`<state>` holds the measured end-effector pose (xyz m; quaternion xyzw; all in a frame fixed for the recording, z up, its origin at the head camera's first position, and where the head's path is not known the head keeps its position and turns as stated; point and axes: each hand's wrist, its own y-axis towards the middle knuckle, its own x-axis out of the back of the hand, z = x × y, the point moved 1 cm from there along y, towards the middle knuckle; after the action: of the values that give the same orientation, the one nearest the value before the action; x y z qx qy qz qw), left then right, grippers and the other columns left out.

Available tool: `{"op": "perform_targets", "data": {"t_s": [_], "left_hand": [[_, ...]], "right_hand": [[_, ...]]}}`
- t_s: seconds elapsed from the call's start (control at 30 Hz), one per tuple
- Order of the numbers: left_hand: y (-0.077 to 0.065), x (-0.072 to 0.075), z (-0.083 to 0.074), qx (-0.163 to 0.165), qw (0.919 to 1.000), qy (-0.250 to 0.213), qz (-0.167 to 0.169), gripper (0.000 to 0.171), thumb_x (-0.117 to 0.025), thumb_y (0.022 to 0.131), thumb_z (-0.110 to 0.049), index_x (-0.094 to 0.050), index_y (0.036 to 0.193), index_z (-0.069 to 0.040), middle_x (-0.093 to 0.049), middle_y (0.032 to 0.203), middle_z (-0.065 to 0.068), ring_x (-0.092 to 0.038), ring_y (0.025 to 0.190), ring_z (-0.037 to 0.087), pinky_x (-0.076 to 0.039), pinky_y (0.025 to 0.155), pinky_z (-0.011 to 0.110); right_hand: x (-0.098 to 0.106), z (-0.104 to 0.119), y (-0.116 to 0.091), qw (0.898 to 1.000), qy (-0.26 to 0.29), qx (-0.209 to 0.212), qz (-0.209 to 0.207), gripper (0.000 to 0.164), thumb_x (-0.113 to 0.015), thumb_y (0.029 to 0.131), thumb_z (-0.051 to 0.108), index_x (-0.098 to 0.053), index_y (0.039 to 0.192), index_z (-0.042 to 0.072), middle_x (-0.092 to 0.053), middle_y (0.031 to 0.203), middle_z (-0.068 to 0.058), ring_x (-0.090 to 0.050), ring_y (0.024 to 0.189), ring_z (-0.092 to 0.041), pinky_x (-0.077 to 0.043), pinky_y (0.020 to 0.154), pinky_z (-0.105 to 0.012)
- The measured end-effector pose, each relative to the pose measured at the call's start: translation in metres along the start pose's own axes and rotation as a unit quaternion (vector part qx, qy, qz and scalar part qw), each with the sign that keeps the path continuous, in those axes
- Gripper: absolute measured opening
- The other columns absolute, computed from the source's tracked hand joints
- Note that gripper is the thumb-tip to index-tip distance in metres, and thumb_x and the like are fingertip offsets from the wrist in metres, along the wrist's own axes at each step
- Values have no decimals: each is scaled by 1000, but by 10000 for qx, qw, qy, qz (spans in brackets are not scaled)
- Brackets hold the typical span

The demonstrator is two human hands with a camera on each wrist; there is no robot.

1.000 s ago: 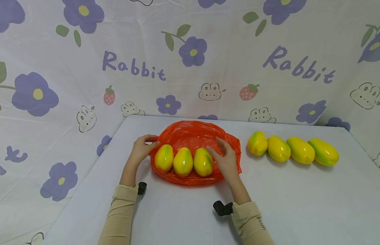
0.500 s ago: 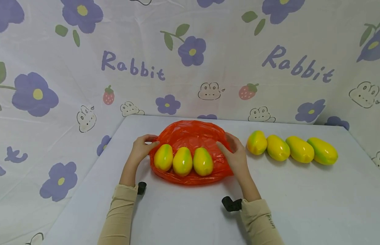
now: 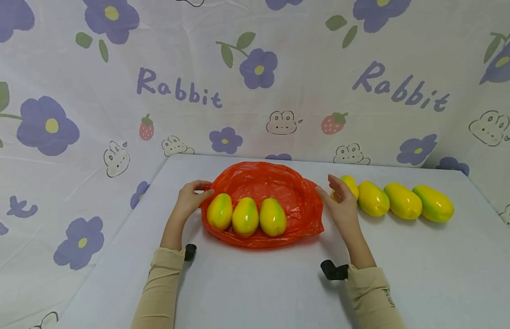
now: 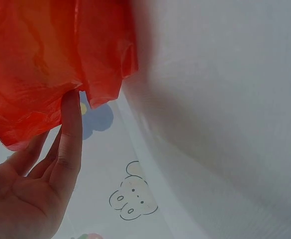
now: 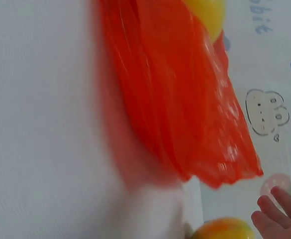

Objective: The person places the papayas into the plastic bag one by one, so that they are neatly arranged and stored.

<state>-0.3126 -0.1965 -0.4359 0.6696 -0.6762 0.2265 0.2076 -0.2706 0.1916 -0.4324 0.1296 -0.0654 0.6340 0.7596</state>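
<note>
A red plastic bag [image 3: 293, 192] lies with its mouth spread on the white table. Three glossy yellow-green fruits, papaya-like in shape, stand in a row inside it, the middle one [image 3: 245, 217] between two others. At the bag's left rim my left hand [image 3: 191, 197] pinches the plastic; in the left wrist view its fingers [image 4: 71, 134] reach up behind the red film. My right hand [image 3: 343, 206] is just right of the bag, fingers spread and holding nothing. It partly covers the leftmost fruit [image 3: 350, 183] of the row outside the bag.
Three more papaya-like fruits, one of them in the middle [image 3: 402, 201], continue that row to the right. A white cloth with purple flowers and rabbits [image 3: 238, 100] hangs behind the table [image 3: 255, 292]. Black camera mounts [image 3: 334, 270] stick out at both wrists.
My right hand has moved right, from beside the third fruit in the bag, past the bag's right rim, to the fruits outside. My left hand stays at the left rim.
</note>
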Motion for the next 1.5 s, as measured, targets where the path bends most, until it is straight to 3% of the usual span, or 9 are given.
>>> {"op": "perform_targets", "data": {"t_s": [0.3, 0.57, 0.9, 1.27, 1.5], "left_hand": [[-1, 1, -1, 42, 10000, -27, 31, 42, -59, 96, -26, -57, 134, -7, -57, 136, 20, -61, 112, 35, -59, 84, 36], [-1, 2, 0, 92, 9999, -28, 28, 42, -59, 96, -27, -57, 134, -8, -57, 136, 19, -61, 115, 35, -59, 87, 39], [0, 3, 2, 71, 10000, -41, -25, 41, -59, 96, -26, -57, 133, -8, -58, 136, 19, -61, 114, 35, -59, 85, 37], [2, 2, 2, 43, 10000, -22, -22, 41, -61, 95, -27, -59, 132, -9, -59, 134, 18, -62, 111, 35, -60, 82, 36], [2, 1, 3, 33, 10000, -6, 8, 41, -60, 96, -27, -58, 133, -9, -58, 135, 19, -60, 114, 36, -59, 87, 39]], "right_hand": [[43, -6, 5, 9987, -56, -229, -447, 65, -62, 94, 39, -38, 149, 17, -42, 154, -9, -38, 143, -25, -31, 120, -41], [82, -14, 12, 9966, -225, -308, -729, 67, -60, 94, 40, -35, 152, 17, -36, 157, -10, -33, 145, -27, -25, 123, -41], [108, -21, 14, 9944, -557, -394, -813, 69, -58, 95, 44, -31, 153, 17, -31, 159, -13, -27, 148, -30, -20, 124, -44], [143, -31, 14, 9897, -559, -637, -1151, 67, -57, 96, 43, -30, 153, 23, -28, 162, -4, -21, 151, -22, -14, 126, -36], [159, -39, 15, 9879, -1000, -534, -1060, 69, -54, 96, 46, -26, 155, 23, -20, 164, -7, -11, 153, -28, -10, 125, -45]]}}
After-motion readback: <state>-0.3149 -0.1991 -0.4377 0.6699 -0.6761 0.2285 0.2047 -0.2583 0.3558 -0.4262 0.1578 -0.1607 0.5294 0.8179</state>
